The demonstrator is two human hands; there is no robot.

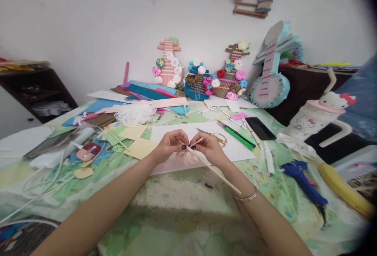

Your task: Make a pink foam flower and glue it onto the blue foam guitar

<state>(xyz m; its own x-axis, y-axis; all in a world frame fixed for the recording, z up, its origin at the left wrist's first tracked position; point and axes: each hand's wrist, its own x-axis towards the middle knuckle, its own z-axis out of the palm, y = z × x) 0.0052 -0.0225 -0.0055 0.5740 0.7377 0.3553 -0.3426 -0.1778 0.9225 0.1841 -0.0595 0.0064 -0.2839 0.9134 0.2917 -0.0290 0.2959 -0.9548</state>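
Observation:
Just above the white sheet (165,130), my left hand (172,144) and my right hand (207,148) meet, thumbs and fingertips pinched together. Between them is a crumpled pale pink paper flower (188,158), hanging under the thumbs. A thin wooden stick (222,177) runs from the flower down to the right, beneath my right palm towards the wrist. Both hands pinch a narrow pale pink strip where flower and stick join; one strip end (198,142) sticks out by my right fingers. My fingers hide the join itself.
Gold-handled scissors (220,140), a green utility knife (240,136) and a phone (261,128) lie to the right. Further right are a blue glue gun (304,181) and a cup (309,120). Yellow paper pieces (140,148) lie left; decorated paper instruments (197,81) stand behind.

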